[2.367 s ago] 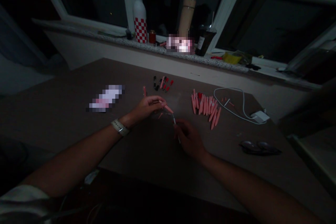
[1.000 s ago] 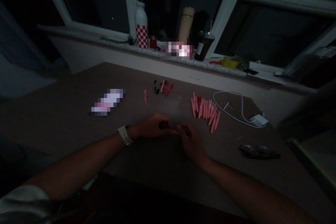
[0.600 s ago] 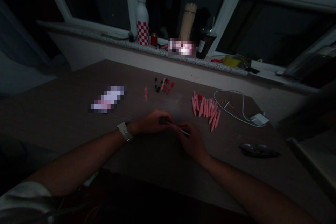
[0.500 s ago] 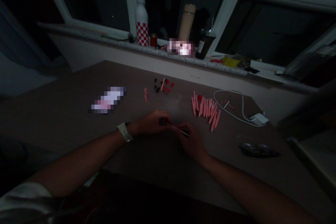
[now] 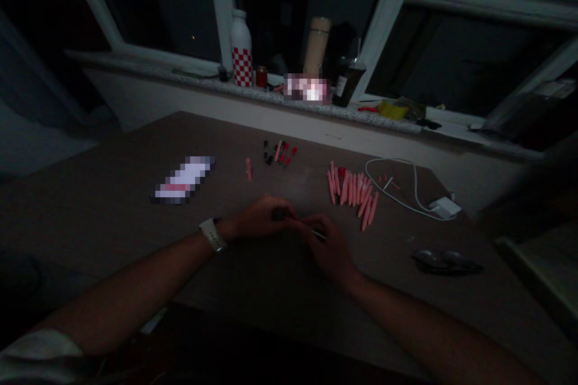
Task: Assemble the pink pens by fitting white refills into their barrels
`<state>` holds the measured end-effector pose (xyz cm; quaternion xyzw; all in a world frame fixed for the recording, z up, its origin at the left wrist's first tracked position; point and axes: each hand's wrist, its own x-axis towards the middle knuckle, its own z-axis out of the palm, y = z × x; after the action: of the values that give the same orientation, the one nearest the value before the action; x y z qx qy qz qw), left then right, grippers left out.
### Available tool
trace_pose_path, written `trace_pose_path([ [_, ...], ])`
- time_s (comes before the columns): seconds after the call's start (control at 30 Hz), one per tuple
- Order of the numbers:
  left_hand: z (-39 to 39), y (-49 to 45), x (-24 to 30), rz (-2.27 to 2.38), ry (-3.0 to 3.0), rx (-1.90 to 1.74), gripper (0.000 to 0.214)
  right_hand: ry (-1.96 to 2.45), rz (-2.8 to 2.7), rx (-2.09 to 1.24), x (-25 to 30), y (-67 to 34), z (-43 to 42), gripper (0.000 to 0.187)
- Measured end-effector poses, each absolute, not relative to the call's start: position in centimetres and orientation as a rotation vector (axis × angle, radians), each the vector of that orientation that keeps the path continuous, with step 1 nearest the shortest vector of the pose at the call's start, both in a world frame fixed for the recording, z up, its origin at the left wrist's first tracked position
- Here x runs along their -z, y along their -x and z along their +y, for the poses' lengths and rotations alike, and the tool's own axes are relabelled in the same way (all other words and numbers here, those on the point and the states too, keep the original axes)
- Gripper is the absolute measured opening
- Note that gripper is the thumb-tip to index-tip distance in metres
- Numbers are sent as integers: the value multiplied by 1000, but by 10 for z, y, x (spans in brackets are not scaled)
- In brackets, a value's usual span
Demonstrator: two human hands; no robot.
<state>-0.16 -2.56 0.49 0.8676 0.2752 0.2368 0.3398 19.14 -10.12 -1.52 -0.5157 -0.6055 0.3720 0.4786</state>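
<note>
Over the middle of the dim table, my left hand (image 5: 266, 216) and my right hand (image 5: 329, 246) meet at the fingertips, both closed. A slim white stick (image 5: 319, 233), like a pen refill, shows in my right hand's grip. Between the fingertips is a thin pinkish piece, mostly hidden by the fingers; my left hand pinches its end. To the right of my hands lies a row of pink pens (image 5: 350, 187). Beyond them, black and red caps (image 5: 287, 161) sit loosely grouped, and a single pink pen piece (image 5: 248, 169) stands or lies apart on their left.
A blurred-out phone-like slab (image 5: 183, 180) lies left. On the right are a white cable with a charger (image 5: 445, 207), small pink and white parts (image 5: 388, 182) and eyeglasses (image 5: 445, 261). A checkered bottle (image 5: 242, 57) and a beige flask (image 5: 318, 45) stand on the windowsill (image 5: 379, 121).
The view has tilted slightly, so the table and sill sit a little lower in the picture. My hands keep nearly the same pose, fingertips together.
</note>
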Motion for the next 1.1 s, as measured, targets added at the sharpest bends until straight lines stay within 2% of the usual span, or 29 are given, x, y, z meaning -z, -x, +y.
trace_pose_path([
  [0.4, -23, 0, -7, 678, -2216, -737, 26, 1132, -1346, -1091, 17, -195, -101, 27],
  [0.7, -24, 0, -7, 708, -2241, -665, 29, 1083, -1285, -1155, 12, -194, -105, 28],
  [0.87, -26, 0, -8, 676, -2254, -657, 26, 1128, -1363, -1099, 17, -193, -102, 32],
  [1.1, -22, 4, -14, 722, -2267, -734, 24, 1215, -1447, -898, 12, -193, -102, 27],
])
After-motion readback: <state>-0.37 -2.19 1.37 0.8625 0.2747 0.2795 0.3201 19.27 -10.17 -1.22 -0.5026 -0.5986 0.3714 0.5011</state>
